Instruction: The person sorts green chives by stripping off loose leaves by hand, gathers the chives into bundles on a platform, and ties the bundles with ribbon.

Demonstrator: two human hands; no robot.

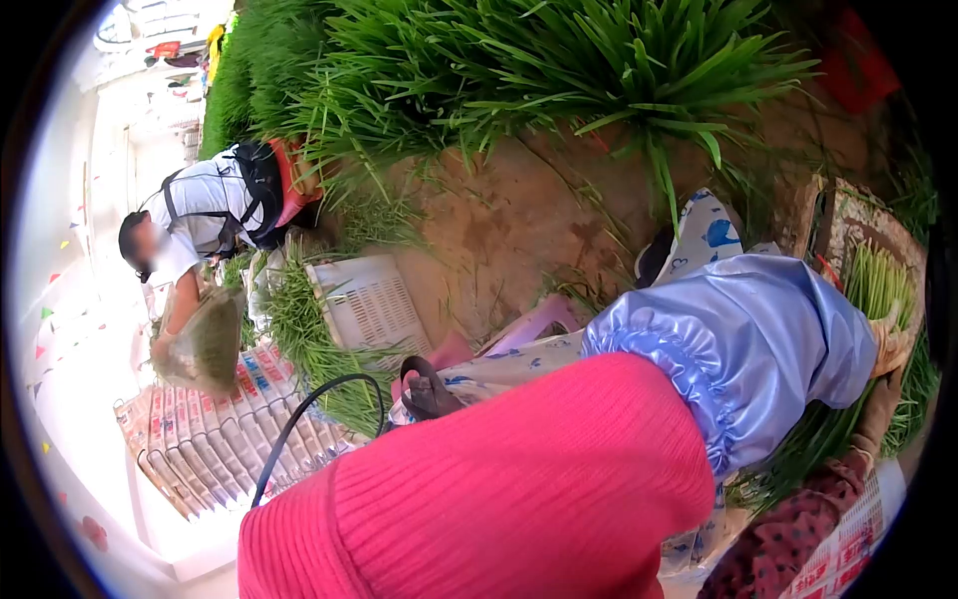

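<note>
My right hand (887, 344), gloved in beige below a shiny blue sleeve cover, closes round a bundle of green stalks (880, 285) like garlic chives. Pale cut ends point towards the top of the view, and dark green leaves trail below the sleeve. My left hand (878, 407), in a brownish glove beyond a dark polka-dot sleeve, meets the bundle just beneath my right hand; its fingers are hidden. A worn wooden crate or board (868, 225) lies beside the stalks.
The view is turned sideways. Tall green leaves (559, 60) are heaped along the top, beside a brown floor (489, 225) strewn with leaves. A white plastic basket (374, 299) lies mid-left. Another person (215, 200) bends over a filled bag (205, 339) near stacked printed crates (235, 429).
</note>
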